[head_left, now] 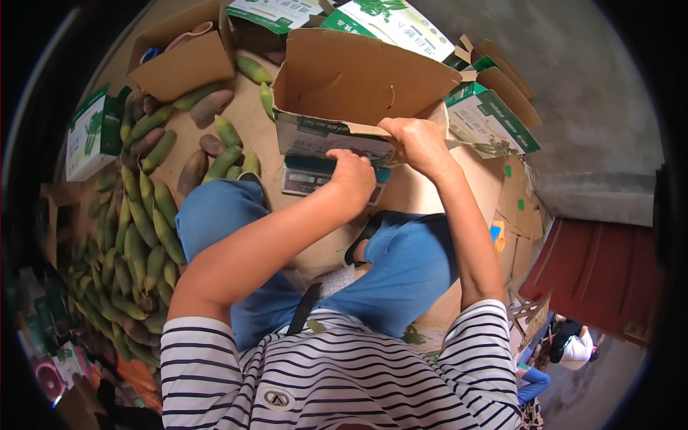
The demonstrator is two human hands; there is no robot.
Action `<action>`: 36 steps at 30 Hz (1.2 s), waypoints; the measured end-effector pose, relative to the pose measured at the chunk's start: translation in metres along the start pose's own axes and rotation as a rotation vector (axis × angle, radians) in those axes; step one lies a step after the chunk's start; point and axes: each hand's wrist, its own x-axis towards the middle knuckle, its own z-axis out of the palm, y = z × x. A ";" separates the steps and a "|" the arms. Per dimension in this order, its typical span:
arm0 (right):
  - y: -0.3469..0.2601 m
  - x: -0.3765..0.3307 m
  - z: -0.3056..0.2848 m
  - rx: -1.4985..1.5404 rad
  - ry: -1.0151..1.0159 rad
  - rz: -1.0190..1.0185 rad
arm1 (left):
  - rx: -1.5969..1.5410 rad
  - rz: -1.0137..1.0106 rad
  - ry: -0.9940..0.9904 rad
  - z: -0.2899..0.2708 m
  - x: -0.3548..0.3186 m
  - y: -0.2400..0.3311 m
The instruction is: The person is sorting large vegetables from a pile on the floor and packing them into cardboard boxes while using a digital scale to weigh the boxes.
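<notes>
An open cardboard box (373,72) stands tilted before me, its brown inside showing and its printed front toward me. My right hand (417,145) is closed over its near rim at the right, fingers wrapped round the cardboard edge. My left hand (351,175) lies against the box's front, fingers partly stretched to the left and partly hidden; it holds nothing that I can see. Directly below the box's front is a flat scale (301,180) with a display, between my knees. Long green radishes (228,132) lie just left of the box.
A big heap of green radishes (129,244) fills the left side. Another open carton (183,64) with small items stands far left. Green-and-white printed cartons (93,136) stand around, several at the back and right. An orange-and-blue object (498,235) lies right. A person (573,347) is lower right.
</notes>
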 end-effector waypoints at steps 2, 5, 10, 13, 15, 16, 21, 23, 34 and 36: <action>0.000 0.002 0.002 -0.027 -0.060 0.086 | -0.021 0.047 -0.042 -0.005 0.000 0.006; -0.003 -0.002 0.014 -0.128 0.043 0.035 | -0.018 0.034 -0.010 -0.009 -0.012 0.023; -0.025 -0.026 0.056 -0.247 0.138 -0.060 | -0.223 0.383 0.046 -0.061 -0.085 0.036; -0.031 -0.023 0.074 -0.194 0.058 0.005 | -0.453 0.548 0.491 -0.072 -0.145 0.028; -0.020 -0.023 0.063 -0.010 0.021 -0.017 | -0.617 0.479 1.015 -0.065 -0.167 0.019; -0.024 -0.025 0.053 -0.004 0.009 0.039 | -0.640 0.479 0.961 -0.064 -0.182 -0.003; -0.038 -0.016 0.032 0.046 -0.161 0.061 | -1.156 -0.719 0.934 0.125 -0.251 -0.077; -0.038 -0.013 0.034 0.028 -0.183 0.094 | -0.829 -1.035 0.497 0.236 -0.306 -0.075; -0.041 -0.007 0.045 0.014 -0.150 0.148 | -0.901 -1.151 -0.330 0.442 -0.361 0.057; -0.044 -0.006 0.045 0.015 -0.150 0.141 | -0.839 -1.308 -0.340 0.457 -0.346 0.053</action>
